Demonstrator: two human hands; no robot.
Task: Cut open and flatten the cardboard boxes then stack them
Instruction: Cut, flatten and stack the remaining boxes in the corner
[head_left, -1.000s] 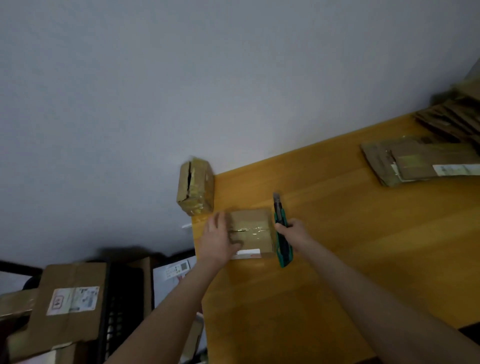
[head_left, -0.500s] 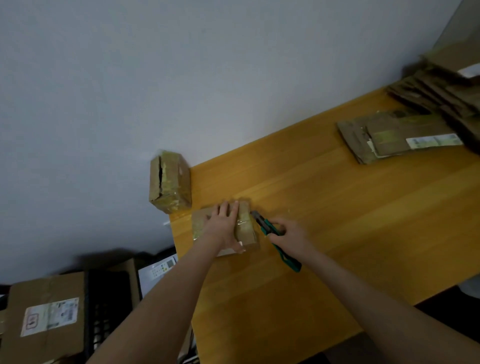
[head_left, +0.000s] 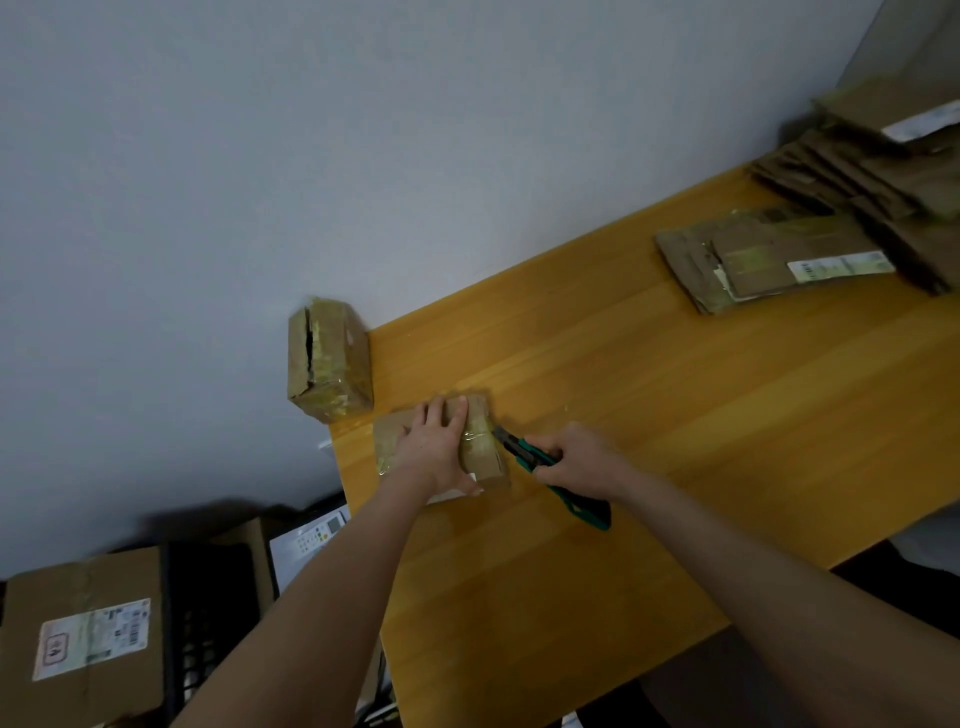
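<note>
Since a second ago the green utility knife (head_left: 519, 448) has left the wooden table (head_left: 675, 415). The right hand (head_left: 576, 457) now curls round its handle, with the blade tip at the taped edge of the small box (head_left: 480, 457). This flat, glossy brown carton lies near the table's 9 o'clock corner, and the left hand (head_left: 434, 449) presses on it with fingers spread. A split box (head_left: 332, 358) stands at 11 o'clock. Flattened cardboard (head_left: 769, 260) is stacked at 2 o'clock, partly cut off. Blade contact is unclear.
</note>
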